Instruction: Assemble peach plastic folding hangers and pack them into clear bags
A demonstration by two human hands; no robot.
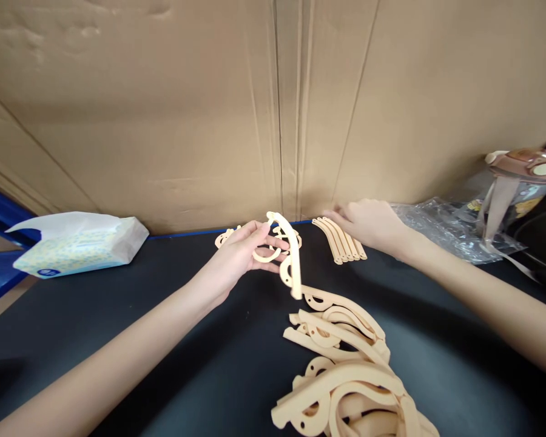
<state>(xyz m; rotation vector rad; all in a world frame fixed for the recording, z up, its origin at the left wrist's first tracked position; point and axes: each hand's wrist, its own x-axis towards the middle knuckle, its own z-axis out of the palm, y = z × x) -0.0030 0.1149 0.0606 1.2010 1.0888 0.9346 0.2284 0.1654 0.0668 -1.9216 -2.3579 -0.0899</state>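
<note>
A beige plastic folding hanger piece (293, 255), with a curved arm and a hook, is pinched in my left hand (250, 246) above the black table. My right hand (370, 224) is at the far end of a row of several slim curved hanger arms (339, 243), lying side by side. Its fingers are mostly hidden behind the hand and slightly blurred, so their grip does not show. More small beige hanger parts (222, 237) lie behind my left hand, partly covered by it. Toward me, a pile of folded beige hangers (346, 376) spreads over the table's near middle.
At the left lies a pack of tissues (79, 246) with one sheet pulled out. To the right are a crumpled clear plastic bag (432, 224) and a drinking bottle (523, 182) with a strap. A tall cardboard wall (186, 121) rises along the table's back edge.
</note>
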